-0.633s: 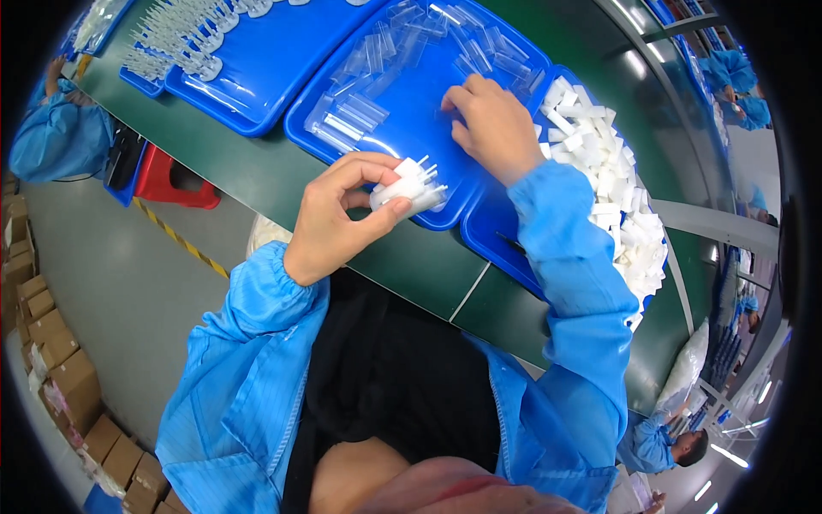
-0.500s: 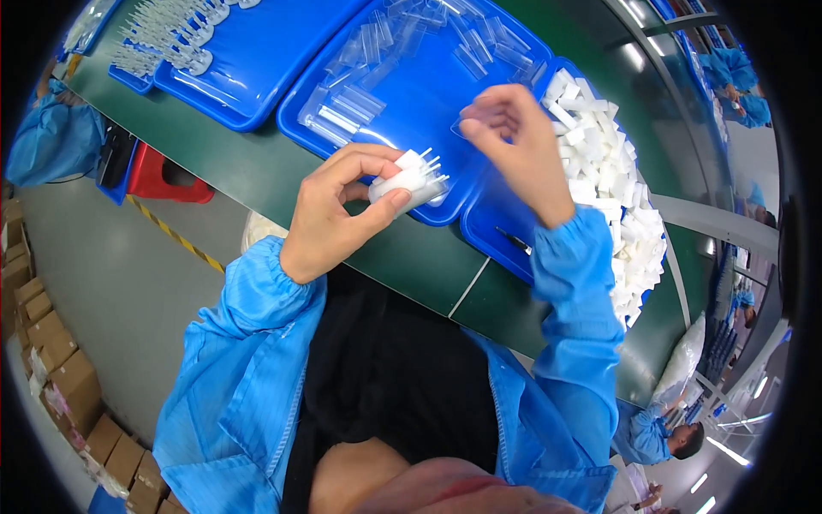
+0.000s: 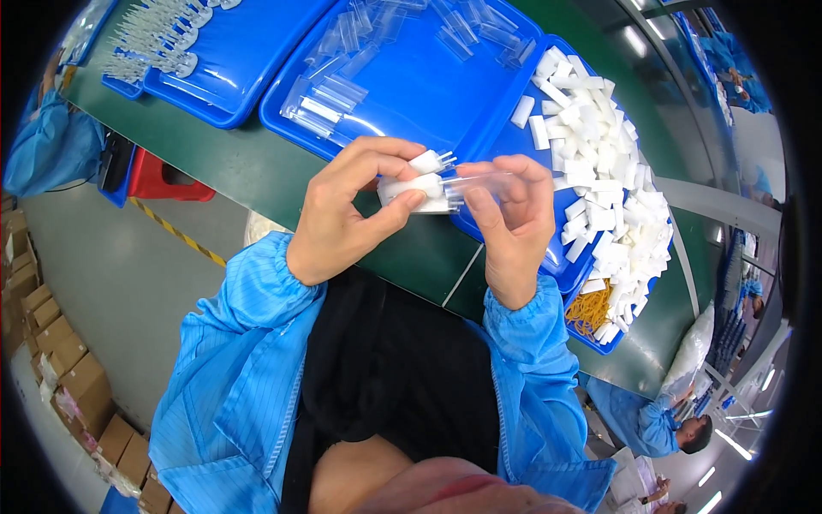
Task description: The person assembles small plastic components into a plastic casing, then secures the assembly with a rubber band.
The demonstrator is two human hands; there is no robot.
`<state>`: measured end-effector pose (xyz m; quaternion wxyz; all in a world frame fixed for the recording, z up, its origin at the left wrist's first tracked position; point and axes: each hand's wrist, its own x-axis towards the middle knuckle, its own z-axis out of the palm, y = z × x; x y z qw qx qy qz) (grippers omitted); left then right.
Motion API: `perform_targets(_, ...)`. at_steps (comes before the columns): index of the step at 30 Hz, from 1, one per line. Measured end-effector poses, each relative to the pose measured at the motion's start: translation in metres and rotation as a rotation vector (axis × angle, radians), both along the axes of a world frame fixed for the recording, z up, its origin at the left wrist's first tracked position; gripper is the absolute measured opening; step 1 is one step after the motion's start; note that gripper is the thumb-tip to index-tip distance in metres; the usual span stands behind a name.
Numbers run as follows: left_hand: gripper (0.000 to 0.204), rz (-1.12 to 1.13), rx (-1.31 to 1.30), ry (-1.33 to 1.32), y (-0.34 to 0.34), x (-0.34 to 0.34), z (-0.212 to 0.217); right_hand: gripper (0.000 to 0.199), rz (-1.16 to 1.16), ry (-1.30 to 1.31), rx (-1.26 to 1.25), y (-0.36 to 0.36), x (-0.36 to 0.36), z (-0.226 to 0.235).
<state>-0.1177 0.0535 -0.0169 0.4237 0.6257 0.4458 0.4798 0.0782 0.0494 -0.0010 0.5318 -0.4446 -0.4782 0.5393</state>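
Observation:
My left hand (image 3: 338, 214) pinches a bundle of white cylindrical pieces (image 3: 419, 186) between thumb and fingers. Thin white prongs stick out of the bundle's right end. From the right, my right hand (image 3: 518, 227) grips a clear plastic tube (image 3: 490, 182) by thumb and fingers. The tube's left end meets the prong end of the bundle; whether it goes over a piece cannot be made out. Both hands are above the near edge of a blue tray (image 3: 419, 107) with several similar clear tubes (image 3: 330, 98) in it.
To the right, a blue tray (image 3: 522, 154) carries heaped white blocks (image 3: 591, 146), with yellow rubber bands (image 3: 591, 308) near its front. Pronged white pieces (image 3: 158, 38) lie on another blue tray (image 3: 231, 73) at far left. A red stool (image 3: 167, 176) stands beyond the green table (image 3: 257, 167).
My right hand has come down and toward my left hand, bringing a clear tube against the bundle's prong end. The left hand still holds the white pieces.

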Motion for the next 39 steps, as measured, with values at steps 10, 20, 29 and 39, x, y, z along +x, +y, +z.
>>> perform_targets(10, 0.017, 0.019, -0.050, -0.029, -0.006, 0.009, 0.007, 0.037, -0.068, 0.000, 0.071, -0.017, 0.002, -0.017)
perform_targets(20, 0.016, 0.054, -0.030, 0.048, -0.008, 0.009, 0.008, 0.033, 0.023, -0.037, 0.012, -0.014, 0.008, -0.010)
perform_targets(29, 0.016, 0.068, -0.051, 0.047, -0.010, 0.009, 0.007, 0.033, -0.035, 0.020, 0.023, -0.015, 0.001, -0.020)
perform_targets(39, 0.020, 0.042, -0.049, 0.096, -0.009, 0.010, 0.007, 0.033, -0.020, 0.092, -0.109, -0.013, 0.005, -0.015)
